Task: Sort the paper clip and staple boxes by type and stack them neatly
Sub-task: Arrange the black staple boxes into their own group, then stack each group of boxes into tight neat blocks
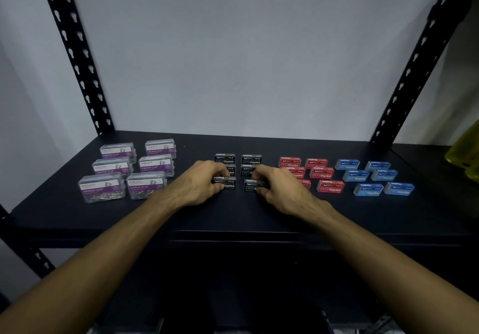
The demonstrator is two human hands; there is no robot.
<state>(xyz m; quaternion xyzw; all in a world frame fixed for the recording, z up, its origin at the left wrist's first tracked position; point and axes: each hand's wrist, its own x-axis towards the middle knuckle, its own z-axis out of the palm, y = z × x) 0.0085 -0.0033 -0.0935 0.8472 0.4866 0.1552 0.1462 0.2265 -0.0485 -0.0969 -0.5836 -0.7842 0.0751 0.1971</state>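
Far out past the left hand sit the paper clip boxes point(129, 169), six clear plastic ones with purple labels, laid out in two columns of three on the black shelf point(233, 214). The nearest pair sits just beyond the left forearm, not touching it.

The left hand point(201, 184) is curled over the front-left black staple box point(228, 182), fingers on top and thumb tucked down at the near side, so it's got a grip on that one. Its knuckles hide part of the middle-left black box behind it.

Between and just behind the two hands are the rest of the black staple boxes point(251, 159), also in two columns; the back pair is fully visible, the middle pair is partly covered by fingers.

The right hand point(278, 186) mirrors the other: fingers curled over the front-right black staple box point(251, 184), thumb pinching at the near edge. Only the left end of that box shows. The two held boxes sit side by side with a small gap between them, both resting on the shelf as far as I can tell.

Just right of the right hand come the red staple boxes point(322, 174), the near-left one mostly hidden behind the wrist. Farther right, well clear of both hands, are the blue staple boxes point(373, 175), in the same two-column layout.
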